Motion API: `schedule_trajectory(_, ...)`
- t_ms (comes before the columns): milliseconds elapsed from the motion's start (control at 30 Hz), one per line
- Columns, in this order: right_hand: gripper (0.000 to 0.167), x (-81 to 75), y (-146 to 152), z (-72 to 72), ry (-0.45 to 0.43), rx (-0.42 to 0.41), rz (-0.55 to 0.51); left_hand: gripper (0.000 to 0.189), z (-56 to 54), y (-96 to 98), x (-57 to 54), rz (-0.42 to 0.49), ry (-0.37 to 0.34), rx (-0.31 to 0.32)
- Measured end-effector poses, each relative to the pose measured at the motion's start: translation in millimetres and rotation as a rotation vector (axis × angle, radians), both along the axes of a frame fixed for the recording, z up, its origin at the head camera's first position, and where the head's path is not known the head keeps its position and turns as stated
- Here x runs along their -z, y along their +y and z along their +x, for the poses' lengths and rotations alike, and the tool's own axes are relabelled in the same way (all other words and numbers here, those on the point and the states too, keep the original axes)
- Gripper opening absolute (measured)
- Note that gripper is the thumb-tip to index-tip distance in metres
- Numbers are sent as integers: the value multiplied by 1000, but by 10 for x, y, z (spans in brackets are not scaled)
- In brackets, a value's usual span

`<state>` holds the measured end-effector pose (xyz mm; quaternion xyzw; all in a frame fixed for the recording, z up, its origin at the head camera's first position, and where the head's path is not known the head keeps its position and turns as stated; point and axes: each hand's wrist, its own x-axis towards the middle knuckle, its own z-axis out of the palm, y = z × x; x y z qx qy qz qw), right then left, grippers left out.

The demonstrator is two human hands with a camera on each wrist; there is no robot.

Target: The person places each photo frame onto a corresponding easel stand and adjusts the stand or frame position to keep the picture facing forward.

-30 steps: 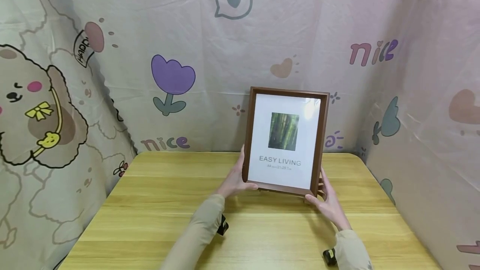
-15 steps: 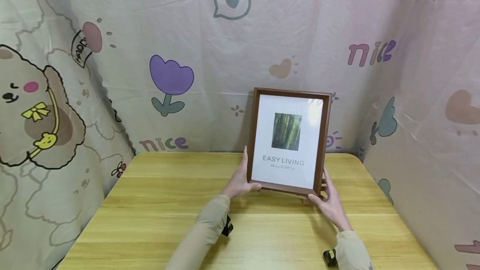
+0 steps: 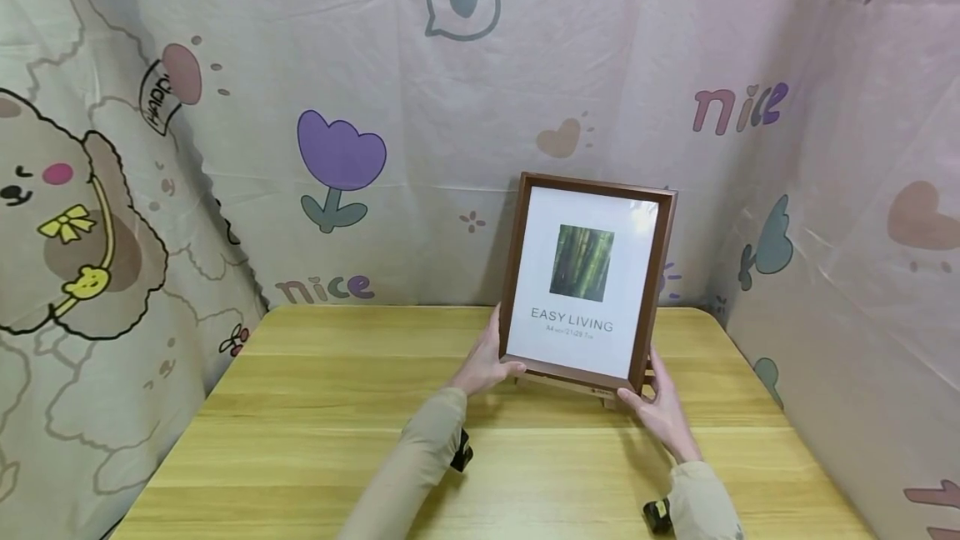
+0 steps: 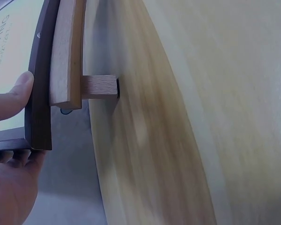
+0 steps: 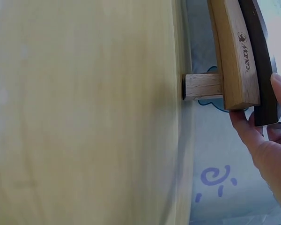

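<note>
A brown picture frame (image 3: 588, 273) with a bamboo print and "EASY LIVING" lettering leans slightly back, upright in the head view. My left hand (image 3: 483, 367) grips its lower left corner, thumb over the front edge and fingers around the side. At the lower right corner my right hand (image 3: 663, 415) holds it the same way, thumb in front. Just below the frame's bottom edge shows the ledge of a small wooden easel (image 5: 234, 56), mostly hidden behind the frame. In the right wrist view, a right fingertip is right at the ledge's end.
The easel's short wooden foot (image 4: 99, 86) stands on the wood-grain table (image 3: 300, 440). Printed cloth (image 3: 450, 107) hangs behind the table and along both sides. Black wrist devices (image 3: 657, 515) sit by the beige sleeves.
Both hands have shifted the picture frame a little to the right. More of the easel's ledge now shows under its bottom edge. The grip stays the same.
</note>
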<state>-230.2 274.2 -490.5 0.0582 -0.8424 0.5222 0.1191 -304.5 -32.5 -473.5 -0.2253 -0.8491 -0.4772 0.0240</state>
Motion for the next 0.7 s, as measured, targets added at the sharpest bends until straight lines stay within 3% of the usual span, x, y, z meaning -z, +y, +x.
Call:
schedule_trajectory(400,83,-20,-38,-20,-69,44,82,104,1,29,93,73,-41,-67)
schedule_trajectory(700,84,-18,-47,-29,-129,72,82,102,-21,54,173,137,-19,-52)
